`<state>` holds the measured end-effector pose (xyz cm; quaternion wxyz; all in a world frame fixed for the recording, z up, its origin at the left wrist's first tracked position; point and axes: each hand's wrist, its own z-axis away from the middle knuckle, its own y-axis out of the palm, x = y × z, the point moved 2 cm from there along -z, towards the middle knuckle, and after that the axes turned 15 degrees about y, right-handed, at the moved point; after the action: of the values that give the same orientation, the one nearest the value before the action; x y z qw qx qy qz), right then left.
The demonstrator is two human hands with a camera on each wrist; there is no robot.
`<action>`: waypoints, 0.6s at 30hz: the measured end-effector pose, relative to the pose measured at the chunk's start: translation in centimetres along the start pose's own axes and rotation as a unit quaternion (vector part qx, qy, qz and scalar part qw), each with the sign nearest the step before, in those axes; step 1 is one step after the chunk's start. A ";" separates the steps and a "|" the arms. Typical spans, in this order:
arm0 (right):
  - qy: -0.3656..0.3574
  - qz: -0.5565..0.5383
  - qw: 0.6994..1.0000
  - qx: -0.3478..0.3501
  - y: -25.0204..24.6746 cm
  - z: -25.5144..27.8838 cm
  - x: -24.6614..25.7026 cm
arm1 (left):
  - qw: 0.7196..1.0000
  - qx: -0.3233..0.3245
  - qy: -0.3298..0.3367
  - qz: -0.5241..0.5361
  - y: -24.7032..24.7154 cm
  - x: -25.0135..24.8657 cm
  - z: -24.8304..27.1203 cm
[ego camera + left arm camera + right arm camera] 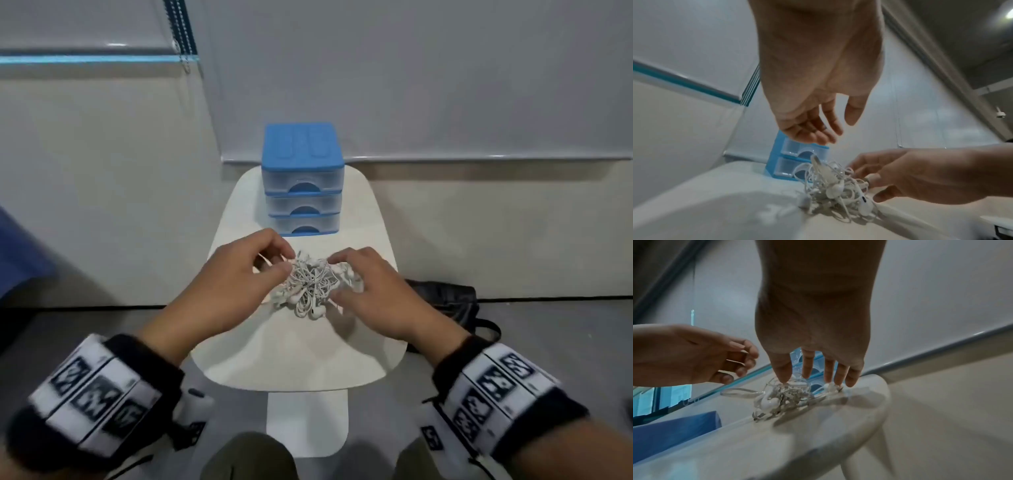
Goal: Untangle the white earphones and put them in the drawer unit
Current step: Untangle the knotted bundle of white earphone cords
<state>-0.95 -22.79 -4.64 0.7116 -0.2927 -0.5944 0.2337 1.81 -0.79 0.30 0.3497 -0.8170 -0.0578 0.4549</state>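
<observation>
A tangled clump of white earphones lies in the middle of the small white table. Behind it stands the blue drawer unit with three clear drawers, all closed. My left hand hovers at the clump's left side, fingers loosely curled, holding nothing. My right hand is at the right side, and its straight fingers touch the top of the cables.
The table is narrow, with rounded edges close on both sides. A black bag lies on the floor to the right. Something blue is at the far left. A wall with blinds stands right behind the unit.
</observation>
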 end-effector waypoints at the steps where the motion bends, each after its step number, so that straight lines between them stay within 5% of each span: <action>1: 0.021 -0.008 1.000 0.012 0.3 -0.2 0.3 | 1.000 -0.004 -0.016 -0.006 0.3 0.5 -0.4; 8: 0.062 -0.121 0.990 0.048 1.6 -1.5 0.3 | 0.971 0.206 -0.105 -0.062 2.0 1.3 -2.8; 12: 0.042 -0.231 0.972 0.014 2.2 -1.9 -1.4 | 0.955 0.254 -0.121 -0.093 2.0 1.0 -3.8; 18: 0.010 -0.174 0.983 -0.060 2.5 -2.2 -2.3 | 0.943 0.286 -0.132 -0.107 1.7 1.2 -4.0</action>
<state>0.82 -22.81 -8.26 0.7283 -0.2294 -0.6421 0.0678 5.24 -3.69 -0.25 0.6046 -0.6039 -0.0577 0.5161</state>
